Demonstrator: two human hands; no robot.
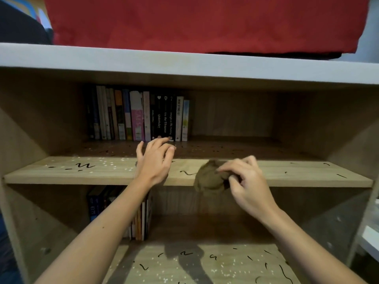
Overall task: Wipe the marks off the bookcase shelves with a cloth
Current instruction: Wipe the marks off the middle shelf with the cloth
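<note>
**Cloth being gathered at the front edge of the middle shelf**

A bunched brown cloth (210, 177) is being held at the front edge of the middle shelf (307, 175), just right of centre, with its lower folds hanging over the lip. It is being pinched by the right hand (249, 183) from the cloth's 3 o'clock side, the thumb and fingertips being closed on the fabric. A squiggled black mark (187, 172) is lying just beside the cloth, at its 9 o'clock. The left hand (154, 160) is being rested over the shelf front at the cloth's 9 o'clock, fingers spread and slightly curled, gripping nothing; whether the palm is touching the wood cannot be told.

Judging by the many marks remaining, the wiping seems to be at an early stage: more strokes (85, 166) are showing on the shelf's left end, a few at its right end, and many on the lower shelf (235, 263), along with pale specks. The next move is likely calling for the cloth to be pressed flat and drawn toward 9 o'clock across the nearest squiggle.

Much is being obscured. The rear of the middle shelf is lying in shadow, so marks near the upright books (139, 117) are hard to count. The lower books (139, 220) are being partly hidden by the left forearm. The red fabric (205, 23) on top of the bookcase is being cut off by the frame, and motion blur is softening the cloth's outline.
</note>
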